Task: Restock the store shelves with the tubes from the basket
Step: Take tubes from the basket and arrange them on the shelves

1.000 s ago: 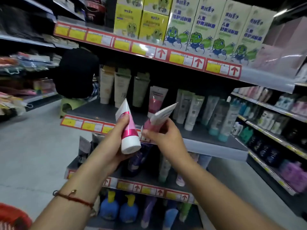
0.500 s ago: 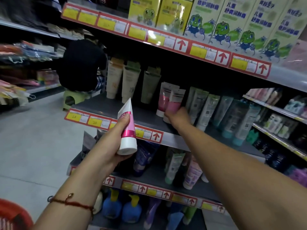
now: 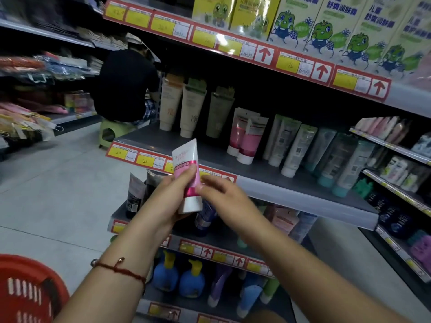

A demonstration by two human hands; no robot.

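Note:
My left hand [image 3: 166, 199] holds a pink and white tube [image 3: 187, 173] upright, cap down, in front of the middle shelf [image 3: 303, 190]. My right hand [image 3: 224, 199] is blurred beside the tube, its fingertips touching the tube's right side. Two matching pink tubes [image 3: 245, 138] stand cap down on that shelf, between beige tubes [image 3: 182, 106] and grey-green ones [image 3: 293, 145]. The red basket [image 3: 25, 290] shows at the bottom left corner.
A person in black [image 3: 123, 85] sits on a green stool [image 3: 114, 131] at the shelf's left end. Frog-print boxes [image 3: 326, 26] fill the top shelf. Blue pump bottles [image 3: 177, 276] stand on the lowest shelf. Grey floor lies to the left.
My right hand set its pink tube on the middle shelf beside the other one, then drew back to the tube in my left hand. The camera has moved closer to the shelves.

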